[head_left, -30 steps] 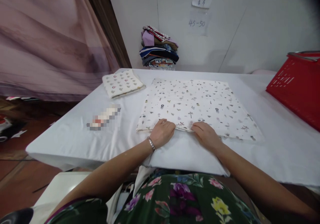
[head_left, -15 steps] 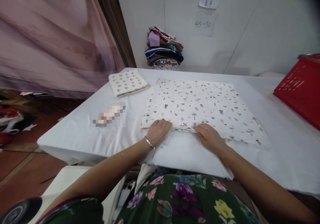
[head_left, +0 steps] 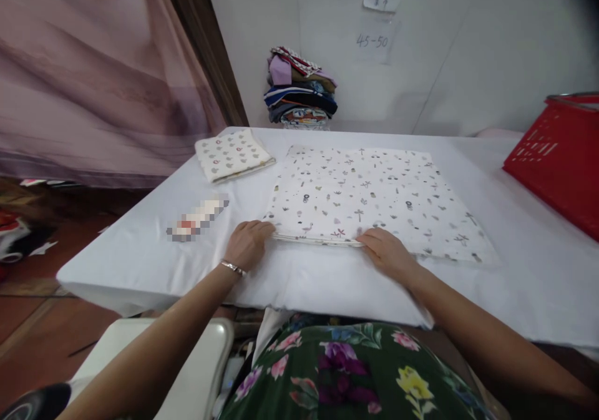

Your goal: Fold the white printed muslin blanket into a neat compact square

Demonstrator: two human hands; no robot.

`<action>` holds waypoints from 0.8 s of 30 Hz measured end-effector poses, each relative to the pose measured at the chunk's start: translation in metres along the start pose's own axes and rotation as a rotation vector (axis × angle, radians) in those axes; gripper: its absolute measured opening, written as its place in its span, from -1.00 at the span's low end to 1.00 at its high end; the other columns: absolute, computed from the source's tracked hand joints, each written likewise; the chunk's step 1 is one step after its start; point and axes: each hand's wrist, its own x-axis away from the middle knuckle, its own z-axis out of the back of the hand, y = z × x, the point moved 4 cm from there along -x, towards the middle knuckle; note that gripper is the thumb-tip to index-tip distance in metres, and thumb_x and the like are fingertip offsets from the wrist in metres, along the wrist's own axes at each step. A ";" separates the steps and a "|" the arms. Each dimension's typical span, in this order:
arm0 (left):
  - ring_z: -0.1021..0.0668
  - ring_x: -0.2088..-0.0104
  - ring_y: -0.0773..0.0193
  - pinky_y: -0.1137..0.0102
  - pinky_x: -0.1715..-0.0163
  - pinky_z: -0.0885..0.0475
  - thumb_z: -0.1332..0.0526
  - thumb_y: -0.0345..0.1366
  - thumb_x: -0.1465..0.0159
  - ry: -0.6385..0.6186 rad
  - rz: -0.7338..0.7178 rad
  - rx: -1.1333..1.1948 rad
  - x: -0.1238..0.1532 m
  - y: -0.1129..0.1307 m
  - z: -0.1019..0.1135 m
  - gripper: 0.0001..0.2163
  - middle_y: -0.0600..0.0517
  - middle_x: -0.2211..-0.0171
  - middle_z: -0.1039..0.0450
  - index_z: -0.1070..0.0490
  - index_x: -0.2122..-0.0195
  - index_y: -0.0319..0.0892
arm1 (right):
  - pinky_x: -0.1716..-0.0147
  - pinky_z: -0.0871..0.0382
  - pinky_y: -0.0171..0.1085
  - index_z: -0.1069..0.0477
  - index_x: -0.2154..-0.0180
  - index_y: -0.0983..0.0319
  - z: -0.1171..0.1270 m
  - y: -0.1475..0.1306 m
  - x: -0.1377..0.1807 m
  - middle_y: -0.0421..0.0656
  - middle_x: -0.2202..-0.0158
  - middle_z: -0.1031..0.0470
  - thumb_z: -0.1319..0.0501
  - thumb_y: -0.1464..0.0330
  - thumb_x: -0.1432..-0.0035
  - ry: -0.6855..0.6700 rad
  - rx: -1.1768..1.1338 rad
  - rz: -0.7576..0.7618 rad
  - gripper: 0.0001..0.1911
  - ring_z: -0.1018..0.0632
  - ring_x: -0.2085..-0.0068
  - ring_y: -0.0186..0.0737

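A white cloth with small plant and animal prints [head_left: 346, 189] lies flat on the table, folded in layers along its near edge. At that cloth's near left corner, my left hand [head_left: 249, 244] has its fingers closed on the edge; a silver bracelet circles the wrist. My right hand [head_left: 387, 253] pinches the same near edge around its middle, thumb below and fingers on top. Between the two hands the layered edge runs almost straight. The fingertips of both hands are partly hidden by the fabric.
A folded cream cloth with a leaf-like print [head_left: 234, 155] lies at the back left. Nearer is a pixelated item [head_left: 199, 219]. A red basket [head_left: 555, 158] stands at the right on the white-covered table [head_left: 528, 270]. Behind the table rises a fabric stack [head_left: 302, 89].
My left hand has slid left along the near edge to the cloth's corner. My right hand stays near the middle of the edge. The view has shifted slightly.
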 end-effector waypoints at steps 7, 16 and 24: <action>-0.30 -0.12 0.11 0.13 -0.09 -0.18 -0.09 -0.41 -0.15 0.050 -0.285 0.210 -0.026 0.110 0.008 -0.51 -0.10 -0.16 -0.22 -0.17 -0.14 -0.17 | 0.11 -0.31 -0.17 -0.36 0.07 0.24 0.001 0.002 -0.002 -0.05 0.14 -0.45 -0.05 0.44 -0.19 0.006 -0.064 -0.063 -0.73 -0.43 0.11 -0.14; -0.43 0.20 0.16 0.25 0.23 -0.31 0.04 -0.44 -0.29 0.117 -0.443 0.061 -0.073 0.187 -0.024 -0.79 -0.06 0.18 -0.40 -0.28 0.10 -0.21 | 0.30 -0.27 -0.29 -0.27 0.20 0.17 0.010 0.007 -0.006 -0.21 0.30 -0.48 -0.14 0.47 -0.07 0.013 -0.271 -0.381 -0.78 -0.47 0.27 -0.23; -0.42 0.30 0.18 0.29 0.35 -0.30 0.01 -0.40 -0.30 0.112 -0.457 0.092 -0.078 0.179 -0.030 -0.85 -0.02 0.36 -0.38 -0.32 0.21 -0.18 | 0.11 -0.30 -0.22 -0.29 0.06 0.22 0.017 0.009 0.009 -0.10 0.14 -0.45 -0.11 0.42 -0.16 -0.013 -0.173 -0.139 -0.73 -0.43 0.12 -0.19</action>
